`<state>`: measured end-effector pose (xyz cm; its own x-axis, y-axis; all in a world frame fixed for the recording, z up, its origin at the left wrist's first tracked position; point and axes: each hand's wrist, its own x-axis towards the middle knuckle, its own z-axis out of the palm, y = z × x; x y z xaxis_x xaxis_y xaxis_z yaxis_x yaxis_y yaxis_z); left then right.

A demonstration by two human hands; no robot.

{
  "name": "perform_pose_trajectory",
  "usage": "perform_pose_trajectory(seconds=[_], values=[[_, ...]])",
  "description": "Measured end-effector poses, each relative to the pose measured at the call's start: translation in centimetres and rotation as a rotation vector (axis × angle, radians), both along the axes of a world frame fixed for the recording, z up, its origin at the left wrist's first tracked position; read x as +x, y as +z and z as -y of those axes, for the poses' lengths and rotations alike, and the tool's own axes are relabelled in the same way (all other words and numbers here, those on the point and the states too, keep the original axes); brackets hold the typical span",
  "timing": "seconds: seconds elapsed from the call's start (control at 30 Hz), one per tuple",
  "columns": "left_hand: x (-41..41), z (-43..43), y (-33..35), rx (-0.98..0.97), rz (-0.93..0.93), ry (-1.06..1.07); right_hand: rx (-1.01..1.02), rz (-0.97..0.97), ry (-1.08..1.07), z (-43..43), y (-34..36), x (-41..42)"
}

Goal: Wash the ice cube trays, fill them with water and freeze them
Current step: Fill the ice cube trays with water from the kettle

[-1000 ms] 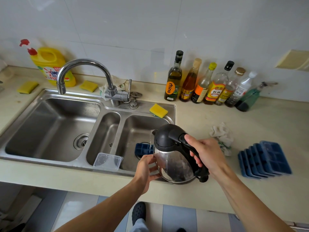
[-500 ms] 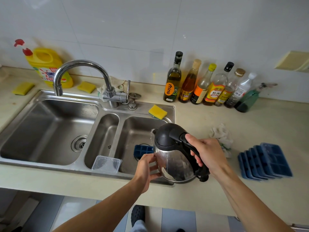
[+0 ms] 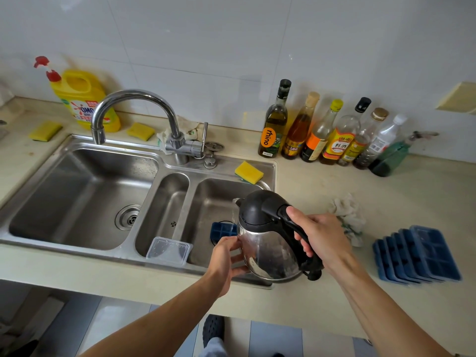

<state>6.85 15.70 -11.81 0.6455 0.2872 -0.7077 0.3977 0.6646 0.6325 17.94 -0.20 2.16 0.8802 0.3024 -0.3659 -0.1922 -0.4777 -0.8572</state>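
Observation:
A steel kettle (image 3: 268, 251) with a black lid is tilted over the right sink basin (image 3: 206, 202). My right hand (image 3: 322, 240) grips its black handle. My left hand (image 3: 226, 256) touches the kettle's steel side near the base, fingers spread. A thin stream of water falls from the spout onto a blue ice cube tray (image 3: 221, 231) lying in the basin, mostly hidden behind the kettle. Several more blue ice cube trays (image 3: 422, 256) lie overlapped in a row on the counter at the right.
A clear plastic lid (image 3: 168, 251) leans at the narrow middle basin. The faucet (image 3: 134, 109) arches over the large left basin. Yellow sponges (image 3: 248, 171), a detergent jug (image 3: 82, 101), a row of bottles (image 3: 322, 132) and a crumpled cloth (image 3: 347, 215) stand around the counter.
The kettle stays tilted over the tray, held by both hands. Only the camera view has shifted slightly.

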Motion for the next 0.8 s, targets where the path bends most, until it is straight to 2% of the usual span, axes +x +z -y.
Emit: perform_pose_trajectory(seconds=[0.8], values=[[0.21, 0.19, -0.19, -0.003, -0.012, 0.003, -0.008, 0.012, 0.011, -0.06, -0.17, 0.13]])
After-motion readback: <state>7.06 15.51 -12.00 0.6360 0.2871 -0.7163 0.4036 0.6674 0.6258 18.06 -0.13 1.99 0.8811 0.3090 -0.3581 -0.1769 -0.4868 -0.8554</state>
